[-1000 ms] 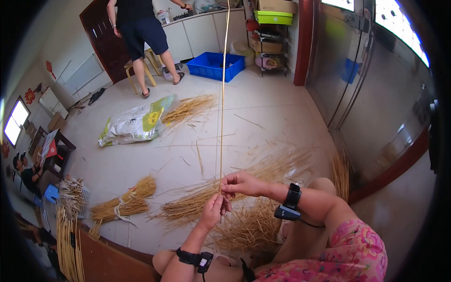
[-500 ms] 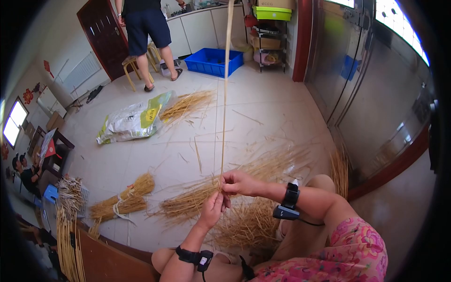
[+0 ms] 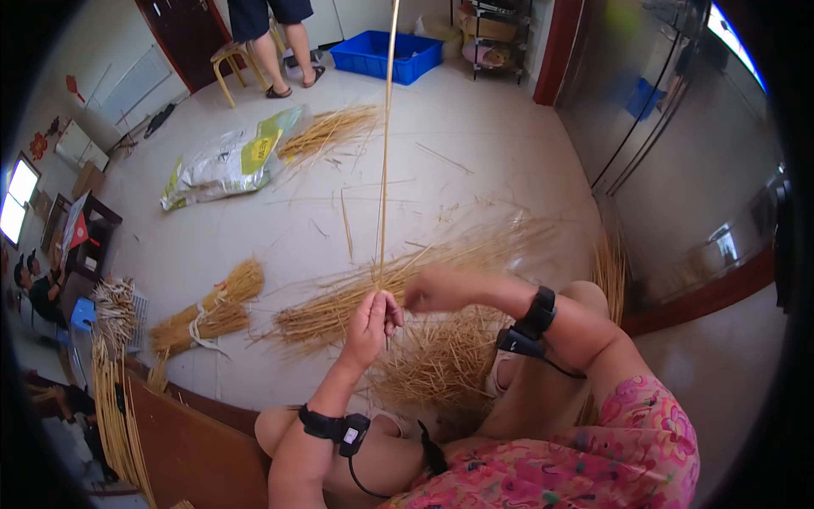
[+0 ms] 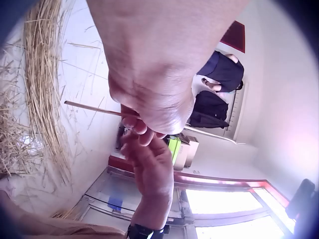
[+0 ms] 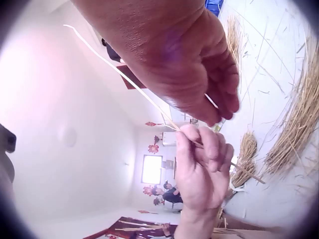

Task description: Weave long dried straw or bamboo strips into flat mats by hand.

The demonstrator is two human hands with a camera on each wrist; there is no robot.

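Between the thumb and fingers of my left hand (image 3: pixel 370 327), a long thin straw stalk (image 3: pixel 387 144) is pinched near its lower end. It rises nearly upright past the top of the head view. In the left wrist view, the stalk's short cut end (image 4: pixel 89 107) sticks out of the grip. My right hand (image 3: pixel 445 290), blurred in the head view, is just right of the left. In the right wrist view its fingers (image 5: pixel 227 87) are loosely bent, apart from the stalk, and nothing shows in them. Loose straw (image 3: pixel 339 314) lies on the floor beneath both hands.
A tied straw bundle (image 3: pixel 203 314) lies left, with upright stalks (image 3: pixel 114 399) by a brown board (image 3: pixel 191 441). A broken straw heap (image 3: pixel 441 365) is near my feet. Farther off are a plastic bag (image 3: pixel 225 165), a blue bin (image 3: pixel 386 58) and a standing person (image 3: pixel 292 42). Metal doors (image 3: pixel 678 170) stand right.
My right hand has come off the stalk and moved slightly right. The left hand keeps its pinch. The head view has tilted downward.
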